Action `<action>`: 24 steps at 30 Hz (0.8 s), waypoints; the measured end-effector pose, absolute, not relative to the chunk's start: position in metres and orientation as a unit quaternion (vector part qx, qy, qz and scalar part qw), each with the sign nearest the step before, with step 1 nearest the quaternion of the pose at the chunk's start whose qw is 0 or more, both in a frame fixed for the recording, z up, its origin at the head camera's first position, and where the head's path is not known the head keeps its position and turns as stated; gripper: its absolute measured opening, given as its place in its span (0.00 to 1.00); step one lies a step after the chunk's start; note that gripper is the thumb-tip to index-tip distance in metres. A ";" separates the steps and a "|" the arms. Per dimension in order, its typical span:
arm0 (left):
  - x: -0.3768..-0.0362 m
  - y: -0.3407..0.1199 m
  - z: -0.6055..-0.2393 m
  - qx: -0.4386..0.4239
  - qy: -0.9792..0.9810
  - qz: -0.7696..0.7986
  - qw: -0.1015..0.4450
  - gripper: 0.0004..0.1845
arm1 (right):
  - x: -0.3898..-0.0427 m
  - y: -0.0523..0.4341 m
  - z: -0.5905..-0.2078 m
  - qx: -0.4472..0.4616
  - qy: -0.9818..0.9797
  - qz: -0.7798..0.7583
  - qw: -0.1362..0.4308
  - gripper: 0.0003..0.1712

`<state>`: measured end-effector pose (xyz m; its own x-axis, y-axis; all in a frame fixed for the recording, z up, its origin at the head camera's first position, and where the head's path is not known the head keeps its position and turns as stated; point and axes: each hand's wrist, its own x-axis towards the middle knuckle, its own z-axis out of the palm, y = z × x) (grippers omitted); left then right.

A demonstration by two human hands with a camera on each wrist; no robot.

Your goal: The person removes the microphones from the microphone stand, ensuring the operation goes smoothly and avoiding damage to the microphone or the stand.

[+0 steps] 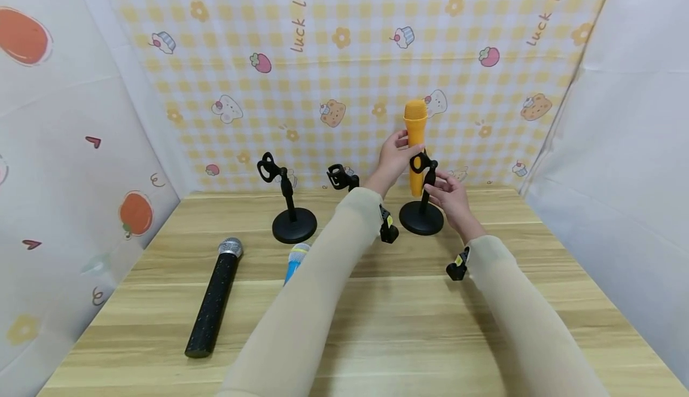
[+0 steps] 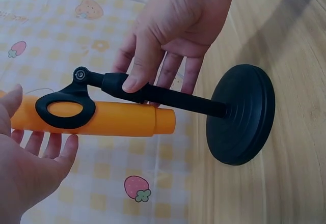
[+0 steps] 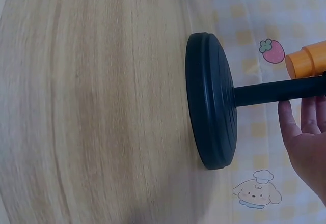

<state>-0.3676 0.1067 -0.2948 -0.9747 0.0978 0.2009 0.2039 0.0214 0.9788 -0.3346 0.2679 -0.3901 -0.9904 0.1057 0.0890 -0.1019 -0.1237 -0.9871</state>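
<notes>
My left hand [image 1: 395, 159] grips an orange microphone [image 1: 415, 123], upright with its mesh head on top, behind a black desk microphone stand [image 1: 421, 219]. In the left wrist view the stand's oval clip [image 2: 85, 113] lies against the microphone's body; whether it goes round it I cannot tell. The microphone's tail hangs apart from the table, beside the stem. My right hand [image 1: 453, 198] holds the stem [image 2: 175, 99], thumb on one side and fingers behind. The round base [image 3: 211, 102] stands on the table.
Two more black stands are at the back: one at left [image 1: 293, 223], another [image 1: 340, 177] partly hidden behind my left arm. A black microphone [image 1: 214, 301] with a silver head lies at left. A blue microphone [image 1: 293, 263] shows beside my left sleeve. A patterned cloth [image 1: 344, 80] hangs behind.
</notes>
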 end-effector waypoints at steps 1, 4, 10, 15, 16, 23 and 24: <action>-0.368 0.107 -0.295 -0.103 -0.712 -0.693 0.039 0.27 | -0.335 0.268 -0.390 -0.002 -0.660 0.748 0.070 0.28; -0.369 0.108 -0.295 -0.093 -0.711 -0.696 0.042 0.25 | -0.335 0.268 -0.390 -0.005 -0.663 0.745 0.073 0.27; -0.372 0.108 -0.297 -0.086 -0.706 -0.702 0.043 0.22 | -0.336 0.267 -0.392 -0.012 -0.670 0.738 0.076 0.24; -0.373 0.108 -0.298 -0.091 -0.704 -0.703 0.041 0.22 | -0.336 0.267 -0.392 -0.007 -0.669 0.738 0.082 0.22; -0.373 0.108 -0.298 -0.091 -0.704 -0.704 0.041 0.22 | -0.336 0.267 -0.392 -0.006 -0.670 0.738 0.084 0.22; -0.371 0.106 -0.295 -0.093 -0.700 -0.707 0.039 0.21 | -0.338 0.266 -0.391 -0.016 -0.666 0.739 0.096 0.20; -0.370 0.106 -0.294 -0.092 -0.700 -0.707 0.038 0.21 | -0.338 0.266 -0.391 -0.018 -0.666 0.740 0.096 0.20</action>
